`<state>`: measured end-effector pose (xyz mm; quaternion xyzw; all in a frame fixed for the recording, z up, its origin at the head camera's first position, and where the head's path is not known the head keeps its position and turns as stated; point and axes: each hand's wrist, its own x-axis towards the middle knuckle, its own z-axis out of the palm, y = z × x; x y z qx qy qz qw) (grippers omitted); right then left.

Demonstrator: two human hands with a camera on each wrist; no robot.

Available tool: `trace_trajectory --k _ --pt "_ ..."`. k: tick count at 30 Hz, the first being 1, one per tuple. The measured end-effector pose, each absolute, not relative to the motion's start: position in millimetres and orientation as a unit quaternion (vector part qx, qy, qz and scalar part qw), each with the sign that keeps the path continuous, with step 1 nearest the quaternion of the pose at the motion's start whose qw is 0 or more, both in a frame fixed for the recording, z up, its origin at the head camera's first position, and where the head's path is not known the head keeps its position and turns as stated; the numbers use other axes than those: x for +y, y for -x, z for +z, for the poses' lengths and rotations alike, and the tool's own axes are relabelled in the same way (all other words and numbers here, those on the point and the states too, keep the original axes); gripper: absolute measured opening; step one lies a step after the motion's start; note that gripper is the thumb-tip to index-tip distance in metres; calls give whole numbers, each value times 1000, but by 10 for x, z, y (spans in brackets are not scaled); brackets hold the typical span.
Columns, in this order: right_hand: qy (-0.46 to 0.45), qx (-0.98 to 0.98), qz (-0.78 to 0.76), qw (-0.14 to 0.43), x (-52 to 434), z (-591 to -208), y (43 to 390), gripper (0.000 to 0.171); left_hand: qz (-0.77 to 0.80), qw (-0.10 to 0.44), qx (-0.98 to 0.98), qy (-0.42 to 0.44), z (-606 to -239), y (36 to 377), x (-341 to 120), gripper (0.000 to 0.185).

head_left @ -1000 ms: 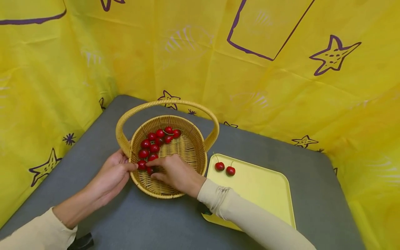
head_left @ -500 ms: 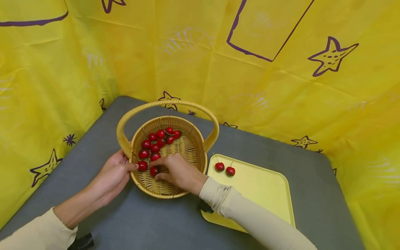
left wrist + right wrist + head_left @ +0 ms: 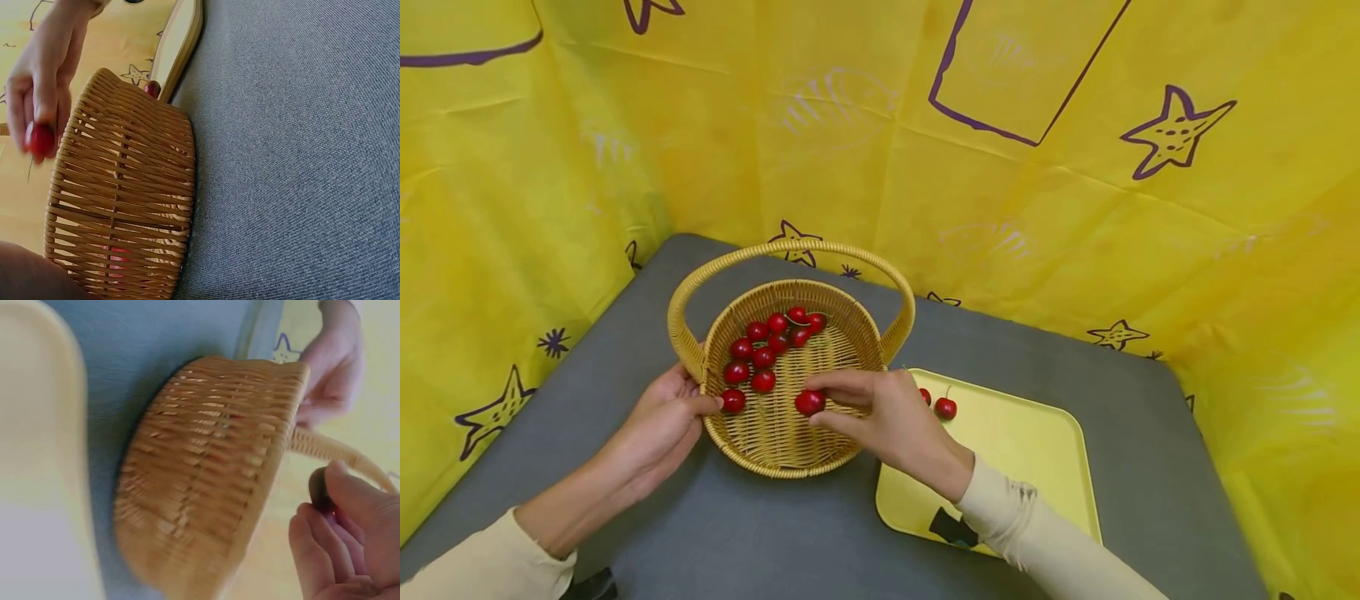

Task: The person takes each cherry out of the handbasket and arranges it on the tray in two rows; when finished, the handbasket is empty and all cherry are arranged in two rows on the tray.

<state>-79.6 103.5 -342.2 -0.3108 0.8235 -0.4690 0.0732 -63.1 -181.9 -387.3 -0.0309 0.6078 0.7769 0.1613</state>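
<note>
Red cherry (image 3: pixel 809 402) sits pinched between thumb and fingertips of your right hand (image 3: pixel 891 421), over the wicker basket (image 3: pixel 790 457) interior near its 3 o'clock rim. Your left hand (image 3: pixel 658 425) grips the basket rim at 9 o'clock, thumb over the edge, fingers curled outside.

Progress, judged: two cherries (image 3: pixel 945 408) already lie on the yellow tray (image 3: pixel 1037 450), at its 11 o'clock corner, one partly hidden behind your right hand. Nine cherries (image 3: pixel 763 357) remain in the basket, clustered from 9 to 12 o'clock. So roughly a sixth is moved, one is in hand, most are left.

Count: one basket, one tray, twelve cherries in all. Basket and tray rest just beside each other on the grey counter (image 3: pixel 820 542).
</note>
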Motion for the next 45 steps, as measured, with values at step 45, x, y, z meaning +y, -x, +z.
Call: trace_trajectory --k 45 --pt "-8 880 -474 18 2760 -4223 659 38 777 168 606 37 -3898 675 -1839 92"
